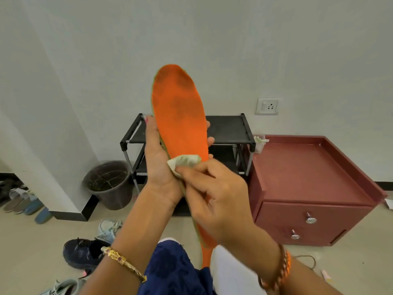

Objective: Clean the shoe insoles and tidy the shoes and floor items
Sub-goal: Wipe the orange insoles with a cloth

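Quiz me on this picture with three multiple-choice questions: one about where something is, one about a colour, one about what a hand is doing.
1. Where does the dark bucket stand?
A. on the red cabinet
B. on the floor left of the black shoe rack
C. on the rack's top shelf

2. What colour is the held insole's face?
A. orange
B. blue
C. white

3. What is the right hand doing?
A. hanging idle
B. pulling a drawer knob
C. pinching a pale wipe against the insole

Answers: 1 B, it sits on the floor by the rack's left leg; 2 A, bright orange with dark smudges; 3 C, fingers grip the wipe.
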